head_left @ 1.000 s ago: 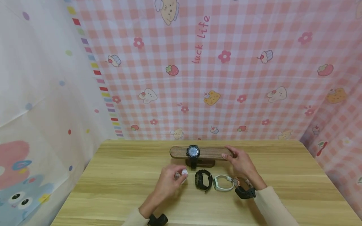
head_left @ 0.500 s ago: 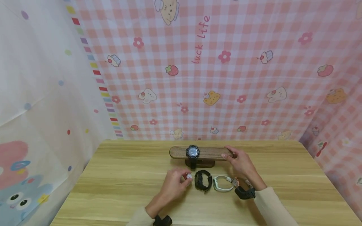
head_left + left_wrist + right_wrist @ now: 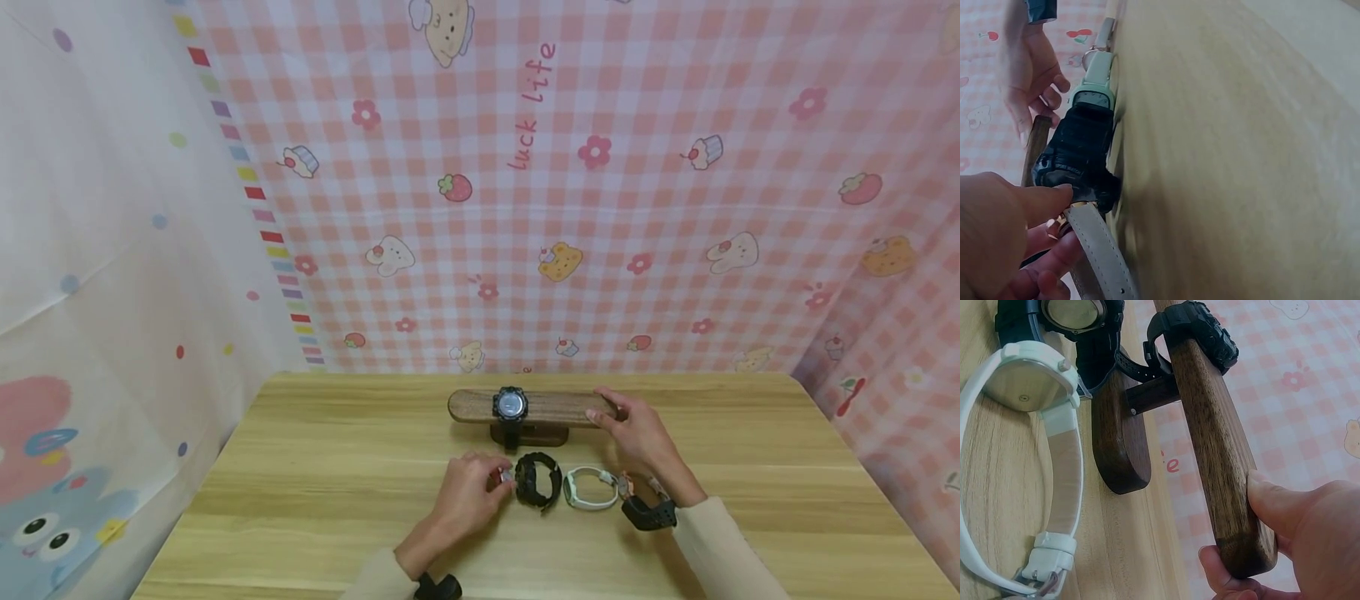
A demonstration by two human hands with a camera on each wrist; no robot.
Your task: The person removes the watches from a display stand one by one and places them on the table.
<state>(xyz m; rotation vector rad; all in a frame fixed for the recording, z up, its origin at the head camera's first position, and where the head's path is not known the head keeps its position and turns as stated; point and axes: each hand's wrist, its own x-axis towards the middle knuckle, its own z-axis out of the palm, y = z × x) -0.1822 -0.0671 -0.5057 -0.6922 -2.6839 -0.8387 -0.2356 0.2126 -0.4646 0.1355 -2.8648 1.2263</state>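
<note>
My left hand (image 3: 468, 497) pinches a wristwatch with a pale grey leather strap (image 3: 1102, 250) and a rose-gold case, mostly hidden by the fingers. It sits right beside a chunky black watch (image 3: 538, 482) on the table, close to or touching it. My right hand (image 3: 637, 429) grips the right end of a dark wooden watch stand (image 3: 558, 407), thumb on one side and fingers beneath. Around the bar's left half is strapped a black digital watch (image 3: 512, 404).
To the right of the black watch stand a white watch (image 3: 592, 488) and a rose-gold watch (image 3: 625, 485), the latter partly covered by the right wrist camera (image 3: 649, 512). The wooden table (image 3: 315, 467) ends at a pink checked cloth (image 3: 562, 200).
My left hand has moved right and slightly nearer with the pale-strapped watch, closing in on the black watch. My right hand keeps its grip on the stand without moving.
</note>
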